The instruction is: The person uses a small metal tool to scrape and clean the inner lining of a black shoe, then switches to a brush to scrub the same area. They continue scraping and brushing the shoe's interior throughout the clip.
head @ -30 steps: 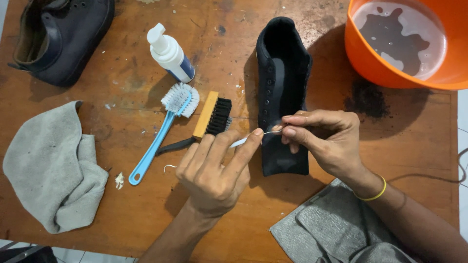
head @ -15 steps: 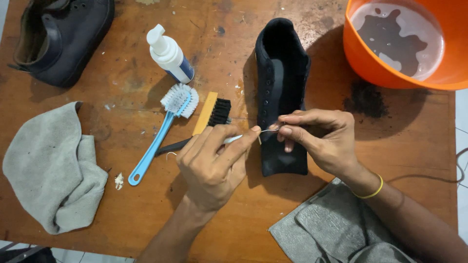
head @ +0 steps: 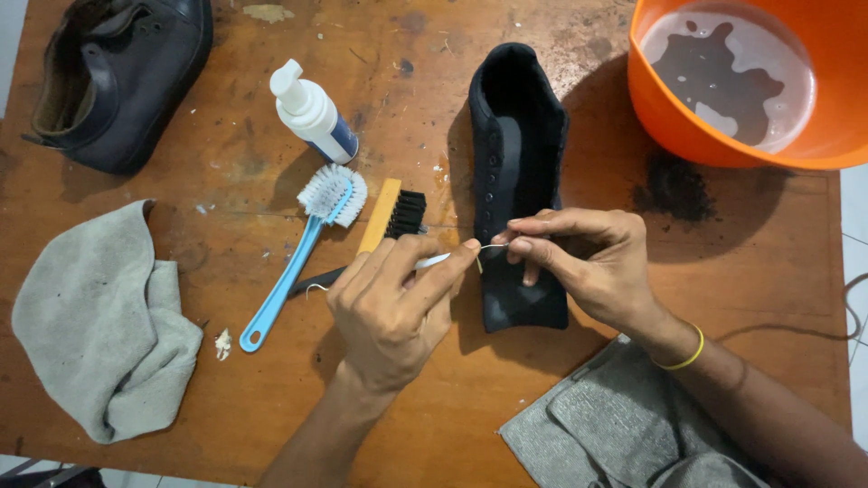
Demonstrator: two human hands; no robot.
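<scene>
Where the frame begins at far left, a grey rag (head: pixel 99 325) lies crumpled on the wooden table (head: pixel 226 163), with a dark boot (head: pixel 117 77) above it in the upper left corner. Right of these stand a white bottle (head: pixel 312 113), a blue brush (head: pixel 303 239) and a wooden brush (head: pixel 393 212) with black bristles. At centre, the left hand (head: pixel 393 307) has thumb and forefinger pinched together on a small white tool (head: pixel 434 260). A thin pale thread (head: pixel 493 246) runs from that tip to the right hand (head: pixel 588 262), whose fingers are closed on its other end. Both hands hover over the toe of a black shoe (head: pixel 515 172), which lies lengthwise at centre. A second grey cloth (head: pixel 633 425) sits at the bottom right, and an orange basin (head: pixel 741 81) of murky water fills the upper right, with a dark stain (head: pixel 674 185) beside it.

The thread looks fine and taut, so a hard pull could likely snap it or slip it from the pinch. The basin seems to overhang the table's right edge; a knock from the right forearm might spill it.
</scene>
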